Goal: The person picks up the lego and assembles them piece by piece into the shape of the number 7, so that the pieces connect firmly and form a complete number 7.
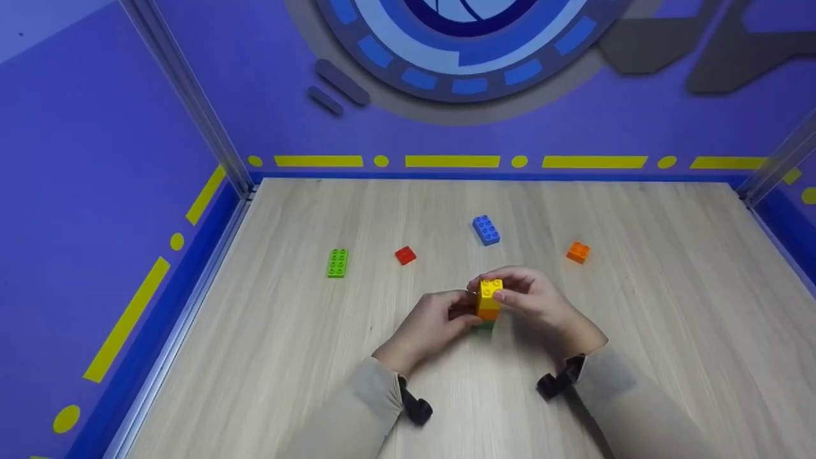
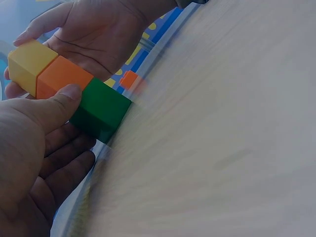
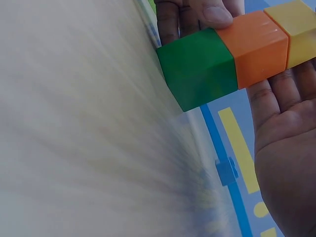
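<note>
A small upright tower of stacking bricks stands between both hands, in the middle of the table. Its top is a yellow brick (image 1: pixel 491 294), its middle an orange brick (image 1: pixel 488 314), and its bottom a dark green brick (image 3: pixel 200 69). The left hand (image 1: pixel 432 324) pinches the tower low from the left, its thumb lying across the orange brick in the left wrist view. From the right, the right hand (image 1: pixel 542 306) grips the yellow brick between thumb and fingers. The three bricks sit face to face with no visible gap.
Loose bricks lie farther back on the wooden table (image 1: pixel 280 357): a light green one (image 1: pixel 337 263), a small red one (image 1: pixel 405 255), a blue one (image 1: pixel 486 230) and an orange one (image 1: pixel 578 252). Purple-blue walls (image 1: pixel 210 115) border the table's back and sides.
</note>
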{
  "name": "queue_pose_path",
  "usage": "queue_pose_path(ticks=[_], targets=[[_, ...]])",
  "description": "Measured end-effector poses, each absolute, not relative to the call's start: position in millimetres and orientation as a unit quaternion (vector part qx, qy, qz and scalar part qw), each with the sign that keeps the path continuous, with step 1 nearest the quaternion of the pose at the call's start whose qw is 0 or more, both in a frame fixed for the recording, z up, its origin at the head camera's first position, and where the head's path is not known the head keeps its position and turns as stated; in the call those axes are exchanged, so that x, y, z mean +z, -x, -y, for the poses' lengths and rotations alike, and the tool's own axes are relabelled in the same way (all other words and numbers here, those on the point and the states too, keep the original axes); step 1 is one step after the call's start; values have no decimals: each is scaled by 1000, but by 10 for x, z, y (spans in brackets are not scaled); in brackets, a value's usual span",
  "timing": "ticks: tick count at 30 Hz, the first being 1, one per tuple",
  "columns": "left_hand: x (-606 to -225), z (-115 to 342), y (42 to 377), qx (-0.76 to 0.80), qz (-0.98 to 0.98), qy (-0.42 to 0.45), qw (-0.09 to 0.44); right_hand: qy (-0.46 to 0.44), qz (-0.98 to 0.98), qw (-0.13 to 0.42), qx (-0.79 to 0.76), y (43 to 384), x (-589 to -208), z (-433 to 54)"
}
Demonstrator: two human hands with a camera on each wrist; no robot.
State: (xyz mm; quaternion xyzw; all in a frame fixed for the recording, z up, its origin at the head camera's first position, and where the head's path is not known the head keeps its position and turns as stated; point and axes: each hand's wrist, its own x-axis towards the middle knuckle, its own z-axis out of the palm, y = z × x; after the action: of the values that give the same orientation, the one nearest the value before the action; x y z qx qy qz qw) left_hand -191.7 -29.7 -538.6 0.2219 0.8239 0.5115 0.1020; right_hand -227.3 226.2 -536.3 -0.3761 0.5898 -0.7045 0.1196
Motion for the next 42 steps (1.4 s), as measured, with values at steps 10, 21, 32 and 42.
queue_pose_path(ticks=[10,21,32,42], targets=[[-5371,271,1947,506,-826,-223,105,381,-597,100,-699,2289,-5346,-2299],[-5346,322,1955,493,-835,-223,100,367,-616,87,-692,2239,-5309,-2177],[-5297,476,1976,505,-838,-186,92,358,-605,105,-704,2219,-5354,-2174],[-5223,871,2197,513,-852,-71,-81,375,-602,106,-697,2235,-5348,-2197]])
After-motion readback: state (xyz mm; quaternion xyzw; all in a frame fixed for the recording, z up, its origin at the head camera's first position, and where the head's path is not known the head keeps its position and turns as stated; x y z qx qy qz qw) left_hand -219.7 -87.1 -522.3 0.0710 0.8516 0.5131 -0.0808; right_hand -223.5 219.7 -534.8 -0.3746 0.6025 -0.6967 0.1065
